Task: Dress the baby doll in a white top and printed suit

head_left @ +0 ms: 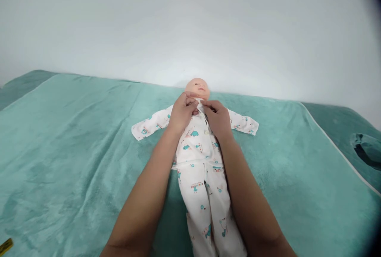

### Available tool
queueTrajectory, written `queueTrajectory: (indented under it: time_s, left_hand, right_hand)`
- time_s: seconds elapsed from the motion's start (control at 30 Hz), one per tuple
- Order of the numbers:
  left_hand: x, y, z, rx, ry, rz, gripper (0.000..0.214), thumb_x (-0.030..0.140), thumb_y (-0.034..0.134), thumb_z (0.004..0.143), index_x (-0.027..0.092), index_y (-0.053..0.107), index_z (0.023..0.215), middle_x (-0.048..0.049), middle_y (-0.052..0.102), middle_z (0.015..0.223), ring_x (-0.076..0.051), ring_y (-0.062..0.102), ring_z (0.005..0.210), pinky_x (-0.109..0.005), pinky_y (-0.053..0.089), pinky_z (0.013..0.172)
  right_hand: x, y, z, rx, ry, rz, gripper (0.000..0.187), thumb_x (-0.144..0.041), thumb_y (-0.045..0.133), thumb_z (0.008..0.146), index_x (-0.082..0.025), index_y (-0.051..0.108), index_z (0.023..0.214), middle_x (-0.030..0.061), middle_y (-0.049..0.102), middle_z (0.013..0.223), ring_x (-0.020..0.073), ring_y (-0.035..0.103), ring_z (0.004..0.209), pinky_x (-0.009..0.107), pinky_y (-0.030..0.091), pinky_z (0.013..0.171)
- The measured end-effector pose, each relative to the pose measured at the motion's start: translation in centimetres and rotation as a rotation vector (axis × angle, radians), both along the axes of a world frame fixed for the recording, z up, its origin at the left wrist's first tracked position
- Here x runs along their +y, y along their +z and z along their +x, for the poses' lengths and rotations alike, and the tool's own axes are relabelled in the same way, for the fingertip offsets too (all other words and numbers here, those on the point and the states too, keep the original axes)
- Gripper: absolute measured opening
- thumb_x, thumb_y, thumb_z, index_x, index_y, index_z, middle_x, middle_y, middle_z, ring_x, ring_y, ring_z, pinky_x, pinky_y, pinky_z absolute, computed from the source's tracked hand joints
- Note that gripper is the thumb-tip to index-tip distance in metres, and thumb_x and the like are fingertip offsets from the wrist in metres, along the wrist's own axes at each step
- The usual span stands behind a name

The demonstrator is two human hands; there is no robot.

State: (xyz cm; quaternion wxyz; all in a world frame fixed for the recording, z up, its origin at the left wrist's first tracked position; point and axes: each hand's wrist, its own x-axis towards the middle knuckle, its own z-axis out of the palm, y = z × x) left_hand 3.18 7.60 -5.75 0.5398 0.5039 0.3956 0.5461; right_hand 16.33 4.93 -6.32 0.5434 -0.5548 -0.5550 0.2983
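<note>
And here the left hand [182,111] and the right hand [218,118] are working almost together, fingers pinching in at the collar [200,104] of a doll's printed top [195,142], a sliver of white cloth showing between the fingertips. That collar is lying right between the two hands, neither looking clearly nearer. The doll [199,159] is lying on its back, its long axis running from the head [195,85], just beyond the hands, down between the forearms toward the wearer, trousers [199,195] coming closest. Both arms are reaching forward and converging, wrists bending inward, backs of the hands facing up; the left hand is holding a finger raised near the doll's chin, the right is curling over the chest. Out to either side of the hands, the sleeves [154,122] are spreading wide over the green cover [83,138].
</note>
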Motion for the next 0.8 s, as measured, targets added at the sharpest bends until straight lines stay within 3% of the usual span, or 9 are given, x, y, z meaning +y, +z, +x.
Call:
queueTrajectory:
  time_s: [0.23, 0.53, 0.67, 0.8]
  left_hand:
    - [0.1, -0.2, 0.0, 0.088, -0.006, 0.052, 0.018, 0.015, 0.059, 0.086, 0.02, 0.062, 0.103, 0.0032, 0.059, 0.077, -0.007, 0.055, 0.061, -0.02, 0.048, 0.061]
    - [0.3, -0.7, -0.4, 0.195, -0.068, 0.158, 0.025, 0.017, 0.057, 0.089, 0.023, 0.061, 0.113, 0.0037, 0.059, 0.081, -0.008, 0.057, 0.065, -0.022, 0.05, 0.066]
    - [0.3, -0.7, -0.3, 0.221, -0.027, 0.165, 0.025, 0.017, 0.059, 0.086, 0.022, 0.063, 0.11, 0.004, 0.059, 0.076, -0.009, 0.058, 0.065, -0.022, 0.05, 0.065]
    - [0.4, -0.6, -0.1, 0.183, 0.071, 0.115, 0.023, 0.019, 0.064, 0.081, 0.021, 0.064, 0.103, 0.0024, 0.061, 0.082, -0.009, 0.058, 0.063, -0.022, 0.049, 0.06]
  right_hand:
    - [0.2, 0.1, 0.2, 0.113, -0.008, -0.116, 0.024, -0.034, 0.062, 0.08, -0.021, 0.076, 0.095, 0.0016, 0.074, 0.094, 0.0186, 0.064, 0.088, 0.034, 0.048, 0.087]
    - [0.7, -0.9, 0.8, 0.259, 0.109, -0.063, 0.021, -0.033, 0.065, 0.078, -0.022, 0.074, 0.093, -0.0007, 0.07, 0.089, 0.0161, 0.06, 0.083, 0.03, 0.046, 0.082]
    - [0.8, -1.1, 0.9, 0.306, 0.132, -0.072, 0.022, -0.035, 0.063, 0.078, -0.021, 0.073, 0.092, -0.0004, 0.069, 0.088, 0.0156, 0.058, 0.081, 0.029, 0.046, 0.078]
    - [0.9, -1.0, 0.7, 0.348, 0.024, -0.133, 0.029, -0.038, 0.059, 0.078, -0.022, 0.071, 0.099, 0.0001, 0.068, 0.09, 0.015, 0.056, 0.075, 0.028, 0.045, 0.067]
